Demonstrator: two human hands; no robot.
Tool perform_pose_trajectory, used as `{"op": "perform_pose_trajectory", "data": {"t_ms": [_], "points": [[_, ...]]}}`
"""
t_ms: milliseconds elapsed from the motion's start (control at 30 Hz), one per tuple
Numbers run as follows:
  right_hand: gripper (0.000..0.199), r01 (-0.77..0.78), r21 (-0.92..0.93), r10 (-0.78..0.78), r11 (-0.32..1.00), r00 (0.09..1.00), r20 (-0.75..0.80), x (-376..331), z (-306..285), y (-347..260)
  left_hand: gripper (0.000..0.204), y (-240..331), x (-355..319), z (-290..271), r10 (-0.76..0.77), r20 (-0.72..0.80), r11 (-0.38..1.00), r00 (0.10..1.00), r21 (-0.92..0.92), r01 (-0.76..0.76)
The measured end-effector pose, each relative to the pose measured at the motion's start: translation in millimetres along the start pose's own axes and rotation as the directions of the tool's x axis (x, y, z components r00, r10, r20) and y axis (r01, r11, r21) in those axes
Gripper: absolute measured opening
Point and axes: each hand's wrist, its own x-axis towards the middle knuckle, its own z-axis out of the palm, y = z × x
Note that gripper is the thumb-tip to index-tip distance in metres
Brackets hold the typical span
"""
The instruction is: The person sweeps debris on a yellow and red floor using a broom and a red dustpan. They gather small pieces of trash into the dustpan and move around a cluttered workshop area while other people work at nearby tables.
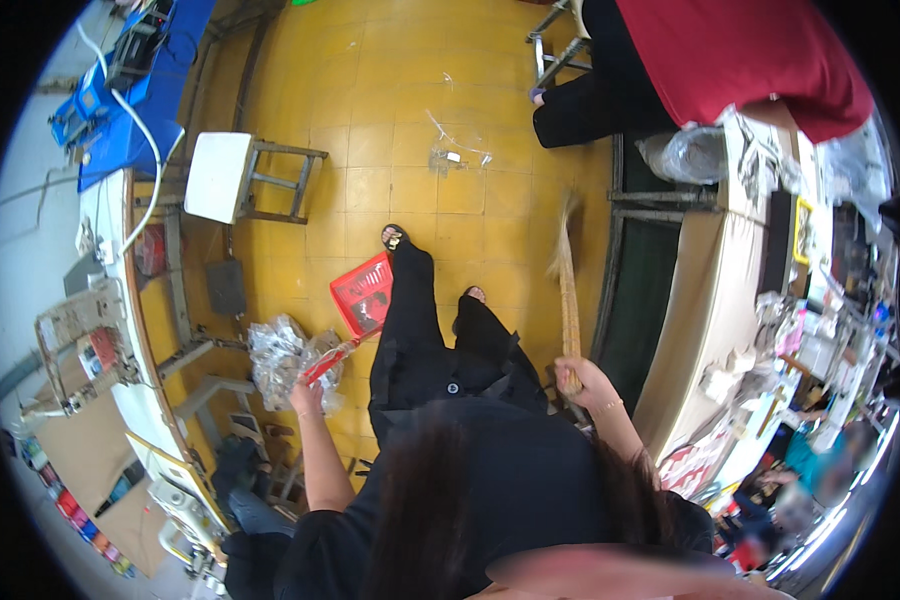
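Observation:
My left hand (307,396) is closed around the handle of a red plastic dustpan (347,292), whose pan hangs low beside my left foot with some dark debris in it. In my right hand (583,381) is the handle of a straw broom (568,290); its bristles point away from me, near the floor on the right. Farther ahead, a small heap of litter (448,158) with a white scrap and thin threads lies on the yellow tiles.
A white-topped stool (218,178) stands at the left. Clear plastic bags (288,360) sit beside my left arm. Worktables with sewing machines line the left side. To the right runs a cluttered table (686,330); at the far right a person in a red top (750,60) sits.

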Motion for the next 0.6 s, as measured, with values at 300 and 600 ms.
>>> {"op": "perform_pose_trajectory", "data": {"t_ms": [300,600], "points": [[0.023,-0.154,0.263,0.077,0.953,0.957,0.281,142.4,234.4,-72.6,0.034,7.5,1.1,0.1,-0.249,-0.142,0.906,0.958,0.315,0.282],[0.012,-0.243,0.281,0.039,0.928,0.816,0.576,297.0,520.5,-188.0,0.033,35.7,28.0,-1.0,-0.243,-0.131,0.879,0.961,0.388,0.275]]}}
